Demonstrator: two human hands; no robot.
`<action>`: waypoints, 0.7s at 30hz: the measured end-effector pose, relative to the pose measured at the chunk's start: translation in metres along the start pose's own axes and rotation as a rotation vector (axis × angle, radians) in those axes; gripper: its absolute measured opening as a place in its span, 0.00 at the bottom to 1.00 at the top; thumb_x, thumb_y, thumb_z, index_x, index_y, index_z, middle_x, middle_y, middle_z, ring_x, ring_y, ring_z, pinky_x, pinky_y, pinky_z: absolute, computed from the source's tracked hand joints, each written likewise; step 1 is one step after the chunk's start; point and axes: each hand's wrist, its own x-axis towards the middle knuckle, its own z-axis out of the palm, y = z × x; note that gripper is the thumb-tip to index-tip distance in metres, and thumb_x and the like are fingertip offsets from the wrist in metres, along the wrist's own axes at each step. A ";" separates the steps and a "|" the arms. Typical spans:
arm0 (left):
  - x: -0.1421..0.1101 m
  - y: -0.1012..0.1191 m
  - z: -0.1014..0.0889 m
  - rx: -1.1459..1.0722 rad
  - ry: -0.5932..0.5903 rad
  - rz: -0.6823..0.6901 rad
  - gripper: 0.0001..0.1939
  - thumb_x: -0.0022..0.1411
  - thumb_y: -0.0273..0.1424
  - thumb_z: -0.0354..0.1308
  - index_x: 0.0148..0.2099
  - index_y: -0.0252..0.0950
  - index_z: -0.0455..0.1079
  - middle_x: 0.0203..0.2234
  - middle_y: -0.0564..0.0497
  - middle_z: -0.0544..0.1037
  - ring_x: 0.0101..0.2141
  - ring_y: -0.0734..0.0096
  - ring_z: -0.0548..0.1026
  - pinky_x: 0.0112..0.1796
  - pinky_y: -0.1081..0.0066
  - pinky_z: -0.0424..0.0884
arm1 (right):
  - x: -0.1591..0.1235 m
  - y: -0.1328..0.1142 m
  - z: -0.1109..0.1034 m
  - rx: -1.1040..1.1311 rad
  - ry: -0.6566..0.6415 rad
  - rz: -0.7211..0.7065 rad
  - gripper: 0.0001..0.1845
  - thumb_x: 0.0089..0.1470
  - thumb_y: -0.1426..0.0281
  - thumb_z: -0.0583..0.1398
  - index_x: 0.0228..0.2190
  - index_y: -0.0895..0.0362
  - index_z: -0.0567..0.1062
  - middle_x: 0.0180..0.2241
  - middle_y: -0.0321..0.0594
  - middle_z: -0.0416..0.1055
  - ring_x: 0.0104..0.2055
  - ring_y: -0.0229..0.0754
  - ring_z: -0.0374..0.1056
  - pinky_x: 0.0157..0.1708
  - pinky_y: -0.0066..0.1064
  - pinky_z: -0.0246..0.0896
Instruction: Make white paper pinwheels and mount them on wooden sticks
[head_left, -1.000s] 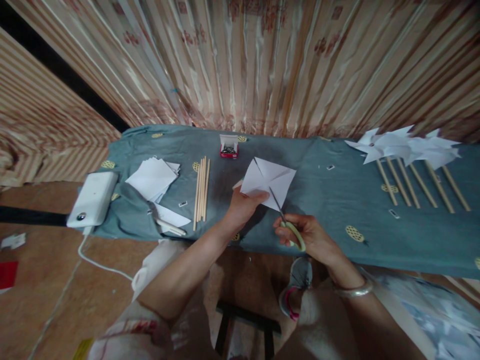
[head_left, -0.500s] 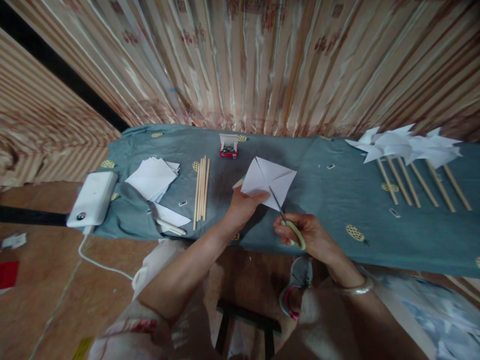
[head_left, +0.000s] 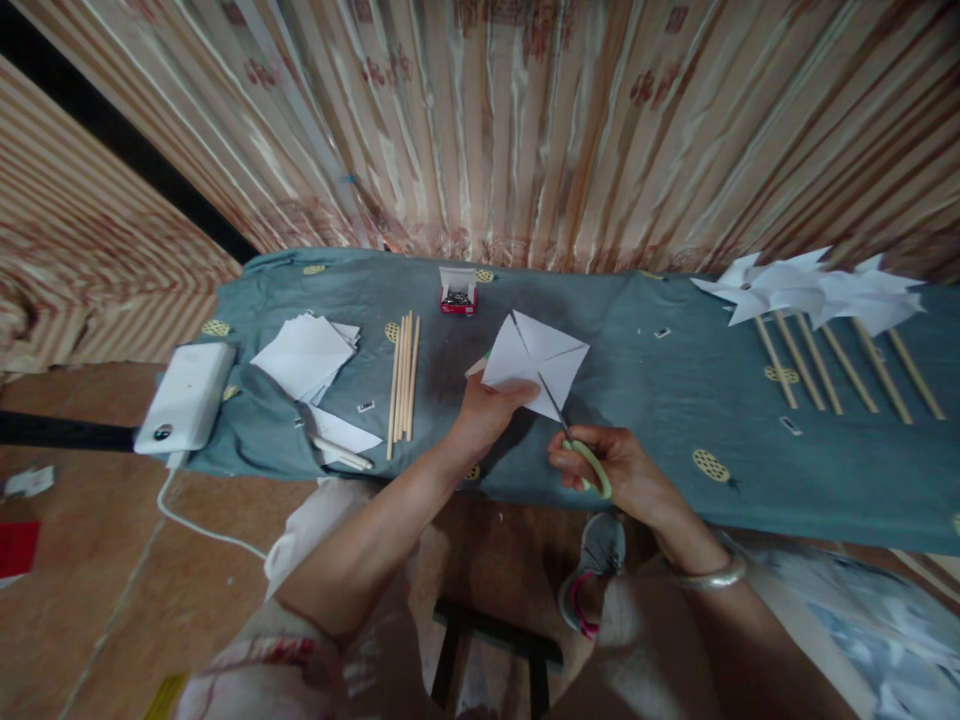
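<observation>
A white paper square [head_left: 551, 350] with diagonal lines running in from its corners is held up over the cloth. My left hand [head_left: 489, 405] pinches it at its lower left, thumb on top. In my right hand [head_left: 611, 468] is a pair of scissors [head_left: 589, 470] with pale green handles, fingers closed through the loops. Their blades lie along the diagonal at the square's lower corner, tip near the middle. Whether the blades are fully closed is hard to see. Behind the square's left side, a small edge of something else shows by my left fingers.
On the grey-green cloth [head_left: 637, 390] lie several wooden sticks [head_left: 403, 385], a stack of white paper [head_left: 304, 358] and a whitish pen-like object [head_left: 341, 453]. A small red box [head_left: 457, 293] stands open behind. Several paper pinwheels [head_left: 795, 288] lie at the right, a white device [head_left: 185, 398] at the left edge.
The paper's right corner has shifted slightly left and down. Both hands and the scissors stay almost in the same place.
</observation>
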 end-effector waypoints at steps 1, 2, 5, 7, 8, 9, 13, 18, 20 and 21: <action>0.000 0.000 0.000 -0.002 0.003 0.000 0.12 0.37 0.28 0.69 0.28 0.32 0.75 0.25 0.52 0.79 0.27 0.69 0.73 0.35 0.67 0.69 | 0.000 0.000 0.000 -0.001 0.003 0.000 0.26 0.35 0.47 0.69 0.22 0.57 0.74 0.14 0.31 0.66 0.17 0.31 0.58 0.18 0.25 0.54; 0.000 0.000 0.000 -0.005 0.004 0.000 0.12 0.37 0.28 0.69 0.28 0.32 0.75 0.24 0.52 0.78 0.27 0.70 0.73 0.35 0.67 0.69 | 0.000 0.000 0.000 -0.001 0.006 0.001 0.26 0.35 0.47 0.69 0.22 0.57 0.74 0.14 0.31 0.66 0.17 0.31 0.58 0.18 0.25 0.54; 0.000 0.000 0.000 0.002 0.002 -0.003 0.11 0.37 0.28 0.69 0.28 0.33 0.75 0.24 0.52 0.78 0.26 0.70 0.72 0.34 0.67 0.69 | 0.000 0.000 0.000 0.004 0.005 0.010 0.27 0.34 0.47 0.69 0.22 0.57 0.73 0.14 0.31 0.66 0.17 0.32 0.58 0.18 0.25 0.54; 0.000 0.000 0.000 0.006 -0.006 -0.004 0.11 0.37 0.29 0.70 0.28 0.33 0.75 0.24 0.52 0.78 0.26 0.70 0.72 0.34 0.67 0.69 | 0.000 0.001 0.000 0.007 -0.002 0.013 0.26 0.35 0.47 0.69 0.22 0.57 0.73 0.14 0.31 0.66 0.17 0.32 0.58 0.18 0.26 0.54; -0.001 0.000 0.000 0.006 -0.011 -0.002 0.11 0.37 0.29 0.70 0.28 0.33 0.75 0.24 0.52 0.78 0.27 0.70 0.73 0.34 0.67 0.69 | 0.001 0.001 0.000 0.006 -0.004 0.011 0.26 0.35 0.47 0.69 0.22 0.57 0.73 0.15 0.31 0.66 0.17 0.32 0.58 0.18 0.26 0.54; -0.001 0.000 0.000 0.004 -0.016 0.000 0.11 0.37 0.29 0.70 0.28 0.33 0.75 0.24 0.52 0.78 0.27 0.70 0.73 0.35 0.67 0.69 | 0.001 0.002 -0.001 0.004 -0.005 0.007 0.26 0.35 0.47 0.69 0.22 0.57 0.73 0.15 0.31 0.66 0.17 0.32 0.57 0.18 0.26 0.53; -0.001 0.000 0.000 0.001 -0.013 0.011 0.11 0.38 0.28 0.69 0.28 0.33 0.75 0.24 0.52 0.78 0.27 0.70 0.73 0.35 0.67 0.69 | 0.001 0.003 -0.001 0.009 -0.008 0.002 0.26 0.35 0.48 0.69 0.22 0.57 0.73 0.15 0.31 0.66 0.17 0.31 0.58 0.18 0.25 0.53; 0.001 0.001 -0.001 -0.005 -0.004 0.027 0.11 0.37 0.28 0.70 0.28 0.33 0.75 0.24 0.52 0.79 0.27 0.69 0.74 0.35 0.67 0.69 | -0.002 0.000 -0.002 0.028 -0.034 0.060 0.26 0.32 0.51 0.72 0.24 0.57 0.72 0.16 0.30 0.66 0.17 0.31 0.59 0.18 0.25 0.53; 0.003 0.001 -0.002 -0.020 -0.004 0.042 0.12 0.37 0.28 0.70 0.29 0.33 0.76 0.25 0.51 0.80 0.28 0.69 0.74 0.36 0.67 0.70 | -0.005 0.000 -0.004 0.015 -0.052 0.083 0.25 0.32 0.53 0.73 0.25 0.57 0.72 0.16 0.29 0.66 0.18 0.31 0.60 0.19 0.24 0.54; 0.004 0.002 -0.003 -0.029 -0.005 0.046 0.12 0.37 0.28 0.70 0.29 0.33 0.76 0.26 0.51 0.80 0.28 0.68 0.75 0.36 0.67 0.70 | -0.007 0.000 -0.006 0.001 -0.063 0.087 0.24 0.33 0.54 0.73 0.25 0.58 0.72 0.16 0.29 0.66 0.19 0.31 0.60 0.19 0.24 0.54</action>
